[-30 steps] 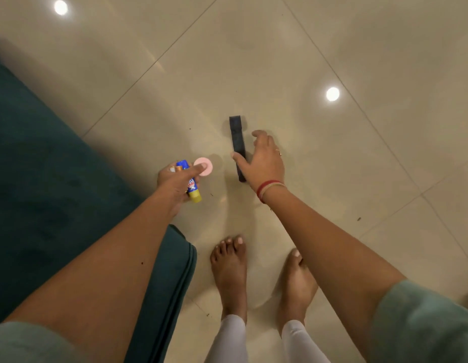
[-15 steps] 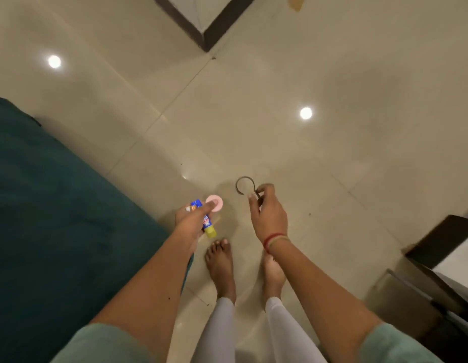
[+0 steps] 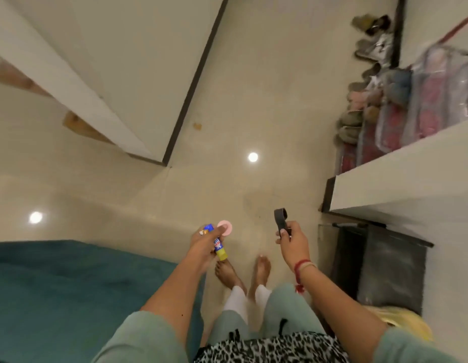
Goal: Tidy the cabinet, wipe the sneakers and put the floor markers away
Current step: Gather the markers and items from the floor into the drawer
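My left hand grips a small blue and yellow tube and pinches a pink round disc at its fingertips. My right hand pinches the lower end of a dark looped strap, which sticks up above the fingers. Both hands are held above the beige tiled floor, over my bare feet. Several pairs of shoes stand in a blurred row on the floor at the far right.
A teal sofa fills the lower left. An open cabinet door and dark shelf are on the right, with clear plastic bags behind them. A white wall edge with a dark skirting runs at upper left.
My right hand picked the dark strap up off the floor and raised it. I stood up and the view swung toward the cabinet and shoes. My left hand kept its tube and disc.
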`<state>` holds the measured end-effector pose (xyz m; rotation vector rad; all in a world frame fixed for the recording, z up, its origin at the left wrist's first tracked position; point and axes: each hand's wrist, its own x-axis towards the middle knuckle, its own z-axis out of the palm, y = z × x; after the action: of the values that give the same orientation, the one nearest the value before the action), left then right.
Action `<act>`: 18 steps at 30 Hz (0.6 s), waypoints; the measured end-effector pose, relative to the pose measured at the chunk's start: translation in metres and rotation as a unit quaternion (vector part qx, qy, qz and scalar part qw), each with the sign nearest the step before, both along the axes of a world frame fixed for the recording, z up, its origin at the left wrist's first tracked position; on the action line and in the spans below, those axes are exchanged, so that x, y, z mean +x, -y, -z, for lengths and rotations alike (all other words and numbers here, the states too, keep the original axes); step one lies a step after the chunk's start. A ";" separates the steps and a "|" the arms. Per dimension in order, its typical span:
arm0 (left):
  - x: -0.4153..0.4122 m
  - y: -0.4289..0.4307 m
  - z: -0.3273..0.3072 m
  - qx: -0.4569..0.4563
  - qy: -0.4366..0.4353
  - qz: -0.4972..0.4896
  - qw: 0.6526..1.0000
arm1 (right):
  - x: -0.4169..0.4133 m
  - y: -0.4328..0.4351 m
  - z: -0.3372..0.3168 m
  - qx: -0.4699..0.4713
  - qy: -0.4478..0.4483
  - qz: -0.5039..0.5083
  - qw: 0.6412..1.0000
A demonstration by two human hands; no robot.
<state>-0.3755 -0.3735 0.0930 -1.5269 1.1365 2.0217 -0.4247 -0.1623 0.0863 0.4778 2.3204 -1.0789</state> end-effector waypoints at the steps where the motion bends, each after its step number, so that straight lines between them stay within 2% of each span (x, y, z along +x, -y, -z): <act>1: 0.004 -0.002 -0.012 -0.003 0.000 0.011 1.000 | 0.007 -0.009 -0.012 -0.002 0.004 0.008 1.000; 5: 0.016 -0.009 -0.033 -0.008 0.004 0.036 0.999 | 0.040 -0.047 -0.037 0.037 0.014 -0.019 0.999; 7: 0.023 -0.038 -0.053 -0.010 0.003 0.089 0.996 | 0.077 -0.087 -0.059 0.044 0.006 0.012 0.999; 9: 0.025 -0.039 -0.048 -0.018 0.013 0.102 0.995 | 0.083 -0.094 -0.064 0.038 0.002 0.000 0.999; 14: 0.042 -0.087 -0.055 -0.032 -0.005 0.225 0.974 | 0.154 -0.142 -0.082 0.067 -0.041 0.102 0.992; 18: 0.071 -0.128 -0.065 -0.033 -0.042 0.307 0.950 | 0.227 -0.165 -0.088 0.058 -0.096 0.227 0.967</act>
<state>-0.3043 -0.2451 0.1580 -0.9452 1.4957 1.6367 -0.1974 0.0025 0.1739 1.0309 2.5208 -1.2428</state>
